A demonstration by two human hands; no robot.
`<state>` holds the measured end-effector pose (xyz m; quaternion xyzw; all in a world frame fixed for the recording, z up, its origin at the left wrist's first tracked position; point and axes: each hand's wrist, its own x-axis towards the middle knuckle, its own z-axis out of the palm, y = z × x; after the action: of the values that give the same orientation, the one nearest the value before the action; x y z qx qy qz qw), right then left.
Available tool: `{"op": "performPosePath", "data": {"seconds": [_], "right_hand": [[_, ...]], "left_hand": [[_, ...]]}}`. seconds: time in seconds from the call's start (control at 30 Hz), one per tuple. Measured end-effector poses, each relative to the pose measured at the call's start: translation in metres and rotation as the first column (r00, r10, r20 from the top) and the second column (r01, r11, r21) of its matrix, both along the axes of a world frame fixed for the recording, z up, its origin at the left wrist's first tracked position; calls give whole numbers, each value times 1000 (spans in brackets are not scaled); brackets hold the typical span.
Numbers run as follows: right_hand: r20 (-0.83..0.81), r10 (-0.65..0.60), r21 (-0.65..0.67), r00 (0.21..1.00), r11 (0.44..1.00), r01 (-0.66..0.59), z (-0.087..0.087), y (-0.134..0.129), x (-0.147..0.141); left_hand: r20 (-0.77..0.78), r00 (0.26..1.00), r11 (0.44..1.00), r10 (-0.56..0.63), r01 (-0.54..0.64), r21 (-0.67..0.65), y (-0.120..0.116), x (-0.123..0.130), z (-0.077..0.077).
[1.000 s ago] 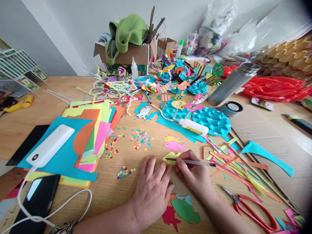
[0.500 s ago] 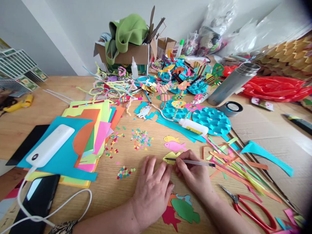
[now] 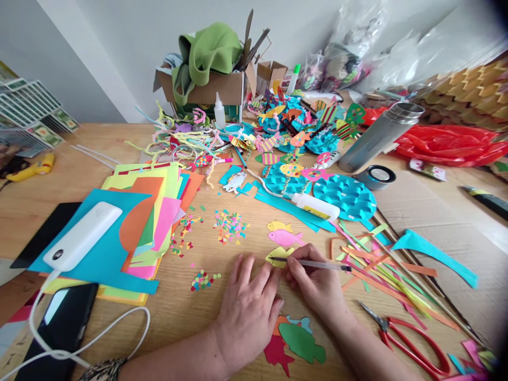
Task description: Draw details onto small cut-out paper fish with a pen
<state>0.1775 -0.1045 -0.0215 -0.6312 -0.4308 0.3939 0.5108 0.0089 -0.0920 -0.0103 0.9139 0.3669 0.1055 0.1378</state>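
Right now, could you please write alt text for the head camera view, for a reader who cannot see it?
The right hand holds a thin clear pen to a yellow paper fish that the left hand steadies on a cluttered wooden table. Nearby lie a pink paper fish, red-handled scissors and a stack of coloured paper sheets.

The left hand (image 3: 248,312) lies flat on the table (image 3: 99,148), just left of the right hand (image 3: 317,288), which holds a pen (image 3: 317,263) whose tip touches a paper fish (image 3: 279,256); 2 more fish (image 3: 282,233) lie just behind it, and a glue bottle (image 3: 315,206) behind those. A stack of paper sheets (image 3: 146,222) lies to the left with a power bank (image 3: 81,236) on it; scissors (image 3: 408,338) lie to the right, near paper strips (image 3: 377,264); a cardboard box (image 3: 206,87) stands at the back.
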Motion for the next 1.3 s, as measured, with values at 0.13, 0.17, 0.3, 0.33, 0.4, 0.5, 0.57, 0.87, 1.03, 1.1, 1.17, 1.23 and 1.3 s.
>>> {"op": "performPosePath", "data": {"seconds": [0.13,0.17,0.3,0.33,0.4,0.5,0.57,0.87,1.03,1.1,1.17,1.23,1.3], "right_hand": [[9,-7,-4,1000,1000,7,0,1,0],[11,-7,-5,1000,1000,7,0,1,0],[4,-3,-10,1000,1000,3,-1,0,1],[0,-3,-14,1000,1000,3,-1,0,1],[-2,-3,-17,1000,1000,3,-1,-1,1],[6,-2,-11,1000,1000,3,-1,0,1],[9,-2,-6,1000,1000,2,1,0,0],[13,7,5,1000,1000,-7,0,0,1],[21,11,11,1000,1000,-11,-1,0,1],[30,6,15,1000,1000,-7,-1,0,1],[35,9,16,999,1000,-9,0,0,1],[35,11,17,999,1000,-12,0,0,1],[35,6,16,999,1000,-7,1,0,0]], "left_hand": [[4,1000,1000,3,-3,5,0,0,0],[5,1000,1000,2,-2,5,1,0,0],[6,1000,1000,1,-1,3,1,1,-1],[5,1000,1000,1,-1,3,1,1,-1],[2,1000,1000,0,0,3,1,1,-1],[5,1000,1000,3,-3,6,1,1,-1],[4,1000,1000,3,-3,3,1,1,0],[-22,1000,1000,-13,12,-21,0,0,3],[-34,999,1000,-13,12,-27,0,0,3],[-33,999,1000,-11,10,-29,1,1,2],[-33,999,1000,-14,13,-29,1,1,2],[-33,999,1000,-14,13,-24,1,1,2],[-29,999,1000,-12,11,-18,1,1,3]]}}
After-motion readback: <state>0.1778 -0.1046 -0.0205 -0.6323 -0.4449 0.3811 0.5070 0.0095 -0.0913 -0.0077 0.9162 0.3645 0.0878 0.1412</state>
